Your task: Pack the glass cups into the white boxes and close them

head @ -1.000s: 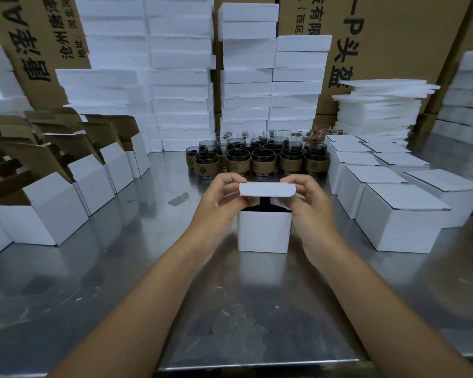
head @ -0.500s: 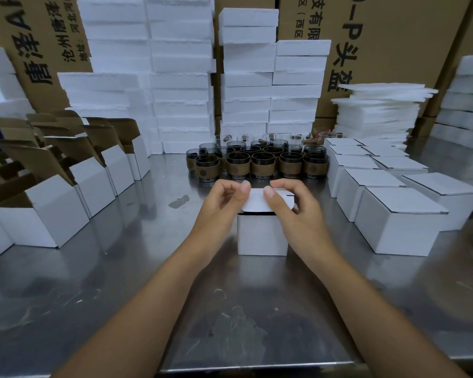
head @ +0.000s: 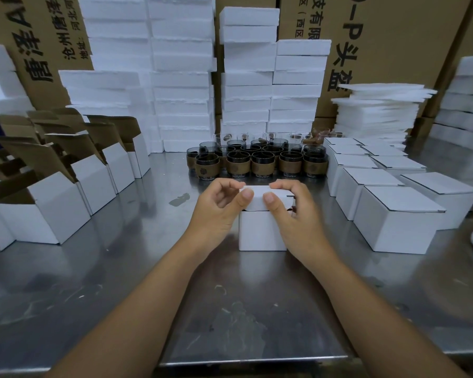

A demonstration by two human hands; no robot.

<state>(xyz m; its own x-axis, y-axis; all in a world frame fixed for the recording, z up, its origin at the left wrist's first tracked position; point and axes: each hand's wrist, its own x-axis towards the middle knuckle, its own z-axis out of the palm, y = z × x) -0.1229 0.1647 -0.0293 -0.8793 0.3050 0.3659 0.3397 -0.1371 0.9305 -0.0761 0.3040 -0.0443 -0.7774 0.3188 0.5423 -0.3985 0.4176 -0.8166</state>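
Two grips: the left grip [head: 219, 205] and the right grip [head: 291, 211] meet at the top of one white box [head: 260, 233], one on each side of its lid flap [head: 257, 197].
Left grip: the fingers are curled, with the thumb on the near edge of the lid flap and the fingertips over its far left corner, pinching it.
Right grip: the fingers are curled over the right end of the lid flap, with the thumb pressed on the near edge just beside the left thumb, also pinching it.
Lid flap: it lies almost flat across the box top; a thin dark gap shows under its near edge towards the right.
White box: it stands upright at the middle of the tabletop [head: 115, 282], between the two forearms. Its inside is hidden, so I cannot tell whether it holds a cup.
Glass cups [head: 260, 160]: dark-tinted cups with brown sleeves stand upright in close rows just behind the box, with a few clear glasses behind them.
Closed boxes [head: 393, 222]: they sit in rows at the right, with their lids down.
Open boxes [head: 58, 205]: they form a row at the left, with their brown-lined flaps standing up.
Foam blocks [head: 180, 77]: tall white stacks stand along the back.
Foam sheets [head: 380, 110]: a lower pile of thin sheets lies at the right rear.
Cartons [head: 399, 36]: large brown cartons with black print stand behind the foam.
Tabletop: it is bare scuffed metal that reflects the boxes.
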